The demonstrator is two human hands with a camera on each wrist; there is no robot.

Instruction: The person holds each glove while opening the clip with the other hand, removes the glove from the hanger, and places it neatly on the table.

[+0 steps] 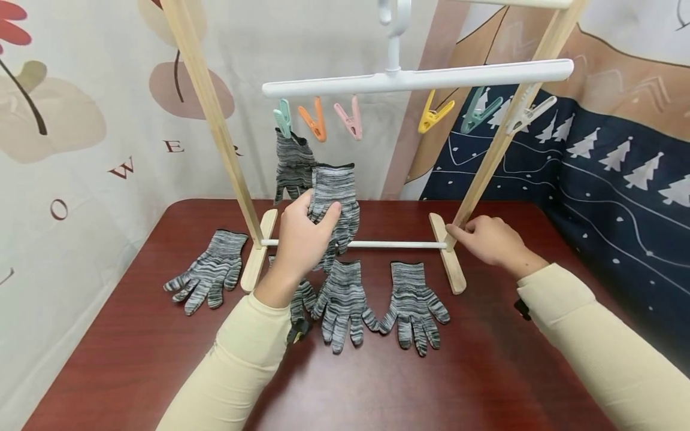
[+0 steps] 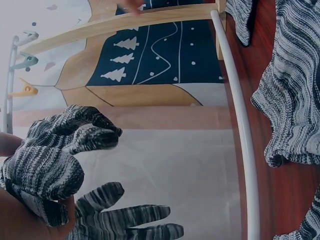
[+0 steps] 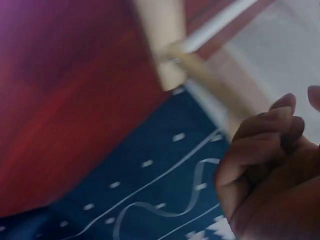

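My left hand (image 1: 305, 235) grips a grey-and-black striped knit glove (image 1: 334, 185) by its body, thumb in front, cuff upward; its fingers bend over in the left wrist view. Behind it, a matching glove (image 1: 291, 158) hangs from a mint clothespin (image 1: 283, 118) on the white hanger (image 1: 420, 80). Beside the rack's right post my right hand (image 1: 487, 239) hovers with loosely curled fingers and holds nothing. On the table lie more striped gloves: one at the left (image 1: 211, 269), one in the middle (image 1: 345, 302), one at the right (image 1: 412, 305), and another partly hidden by my left arm.
Orange (image 1: 315, 120), pink (image 1: 351, 118), yellow (image 1: 434, 114), teal (image 1: 478, 112) and white (image 1: 530, 115) clothespins also hang from the hanger. The wooden rack (image 1: 487, 164) stands on the dark red table (image 1: 372, 389), its feet joined by a white bar (image 1: 396, 245). Printed cloth hangs behind.
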